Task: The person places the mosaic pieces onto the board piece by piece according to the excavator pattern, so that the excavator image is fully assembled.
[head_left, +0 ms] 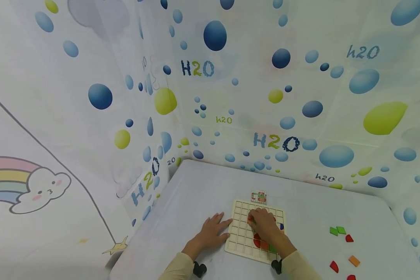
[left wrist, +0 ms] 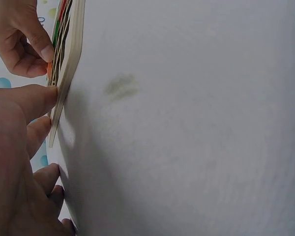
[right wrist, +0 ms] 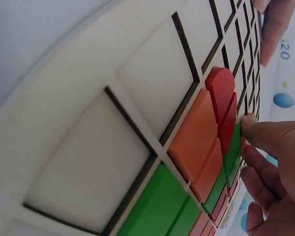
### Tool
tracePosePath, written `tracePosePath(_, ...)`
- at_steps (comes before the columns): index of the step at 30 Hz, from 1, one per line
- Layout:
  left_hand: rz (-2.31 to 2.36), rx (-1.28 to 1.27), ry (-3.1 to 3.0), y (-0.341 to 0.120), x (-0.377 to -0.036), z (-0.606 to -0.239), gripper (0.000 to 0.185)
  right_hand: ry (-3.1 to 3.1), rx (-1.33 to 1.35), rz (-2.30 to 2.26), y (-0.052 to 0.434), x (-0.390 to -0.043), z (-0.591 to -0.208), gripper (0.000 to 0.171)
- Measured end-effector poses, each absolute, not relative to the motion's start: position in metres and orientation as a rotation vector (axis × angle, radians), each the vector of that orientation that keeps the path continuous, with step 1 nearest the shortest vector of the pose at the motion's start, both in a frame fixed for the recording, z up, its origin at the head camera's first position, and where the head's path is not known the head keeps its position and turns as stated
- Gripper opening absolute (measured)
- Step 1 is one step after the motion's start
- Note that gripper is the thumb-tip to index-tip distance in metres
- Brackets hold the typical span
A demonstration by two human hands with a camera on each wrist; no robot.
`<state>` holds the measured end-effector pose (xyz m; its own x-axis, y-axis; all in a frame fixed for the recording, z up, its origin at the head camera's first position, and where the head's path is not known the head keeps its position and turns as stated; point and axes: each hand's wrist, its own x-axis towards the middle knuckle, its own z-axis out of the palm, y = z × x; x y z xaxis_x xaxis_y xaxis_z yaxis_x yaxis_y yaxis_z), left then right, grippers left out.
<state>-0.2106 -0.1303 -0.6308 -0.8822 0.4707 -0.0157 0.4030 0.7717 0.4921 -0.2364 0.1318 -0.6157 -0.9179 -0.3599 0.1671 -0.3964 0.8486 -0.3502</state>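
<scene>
A pale wooden grid board (head_left: 241, 237) lies on the white table. Several orange, red and green pieces (right wrist: 206, 142) sit in its cells near the front. My left hand (head_left: 213, 232) lies flat on the table, its straight fingers (left wrist: 37, 96) pressing the board's left edge (left wrist: 69, 64). My right hand (head_left: 260, 221) rests over the board's middle, and its thumb and fingers (right wrist: 265, 137) pinch a small orange piece (right wrist: 249, 116) down at the grid. A small picture card (head_left: 259, 196) lies just behind the board.
Loose pieces lie on the table to the right: two green (head_left: 337, 230), a red one (head_left: 349, 238), an orange one (head_left: 354, 260) and more red (head_left: 334, 266). Printed cloth walls (head_left: 231, 116) close in the table at the back and left.
</scene>
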Motion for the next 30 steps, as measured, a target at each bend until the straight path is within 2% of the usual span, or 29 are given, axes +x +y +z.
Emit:
tracePosePath(8, 0.732, 0.701, 2.823, -0.130, -0.211, -0.629, 0.055, -2.941, 0.543, 0.646, 0.138, -0.245, -0.606, 0.031)
tracePosePath(19, 0.745, 0.720, 2.829, -0.130, -0.210, -0.633, 0.054, -2.914, 0.438, 0.569, 0.161, -0.254, -0.592, 0.012)
tracePosePath(30, 0.739, 0.697, 2.830, -0.130, -0.212, -0.632, 0.055, -2.967, 0.414, 0.636, 0.168, -0.246, -0.602, 0.015)
